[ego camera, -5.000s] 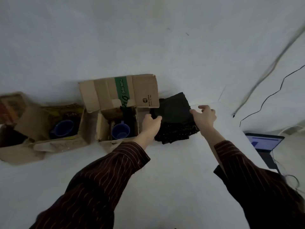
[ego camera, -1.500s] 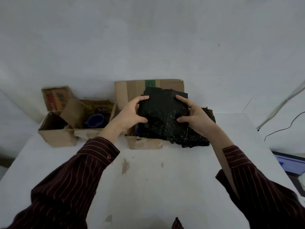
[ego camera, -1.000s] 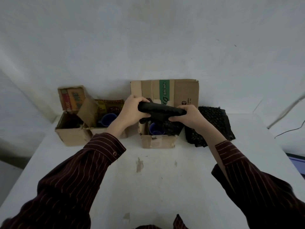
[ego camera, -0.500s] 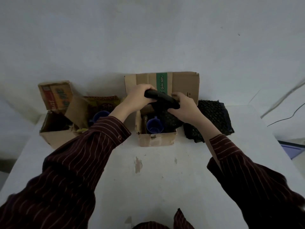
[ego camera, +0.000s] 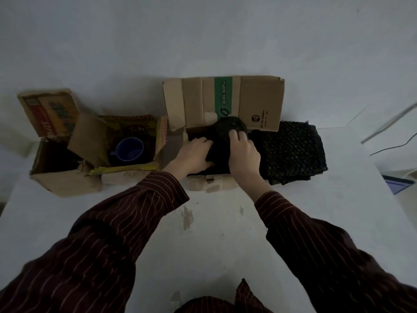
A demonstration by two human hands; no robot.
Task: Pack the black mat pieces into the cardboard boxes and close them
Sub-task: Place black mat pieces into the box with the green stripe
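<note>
L hand (ego camera: 195,154) + R hand (ego camera: 242,152) both clamped on folded mat piece (ego camera: 222,136), pushing it into middle box (ego camera: 212,185) | flaps open | mat stack (ego camera: 293,152) on tabletop beside box, unpacked | other boxes (ego camera: 65,184) open

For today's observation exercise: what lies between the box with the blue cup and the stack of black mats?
In the head view, the green-striped box, where both hands press a folded mat piece.

White table (ego camera: 203,245), three open cardboard boxes (ego camera: 225,102), black mat stack (ego camera: 291,152)
</note>
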